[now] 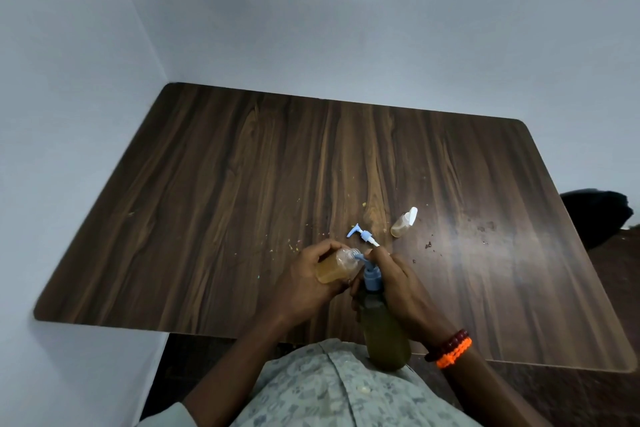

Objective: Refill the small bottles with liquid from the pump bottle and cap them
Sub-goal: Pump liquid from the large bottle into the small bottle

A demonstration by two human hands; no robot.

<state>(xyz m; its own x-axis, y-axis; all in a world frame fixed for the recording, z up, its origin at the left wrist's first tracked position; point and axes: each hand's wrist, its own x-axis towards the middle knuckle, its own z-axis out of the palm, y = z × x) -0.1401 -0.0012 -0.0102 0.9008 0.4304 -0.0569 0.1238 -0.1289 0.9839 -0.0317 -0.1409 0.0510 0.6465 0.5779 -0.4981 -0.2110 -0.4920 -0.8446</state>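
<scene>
My left hand point(304, 282) holds a small clear bottle point(337, 265), tilted, part full of amber liquid, its open neck against the blue spout of the pump bottle point(382, 326). That large bottle holds dark greenish liquid and stands at the table's near edge. My right hand point(398, 282) wraps its neck, with a finger on the blue pump head point(371, 276). A loose small blue pump top point(362, 236) lies just beyond my hands. A second small bottle point(403, 222) with a white cap lies on its side to the right.
The dark wood table point(242, 184) stands in a corner against pale walls. Small crumbs and dark spots dot its surface near the bottles. A dark object point(597, 215) sits beyond the right edge. Red and orange bracelets point(450, 350) ring my right wrist.
</scene>
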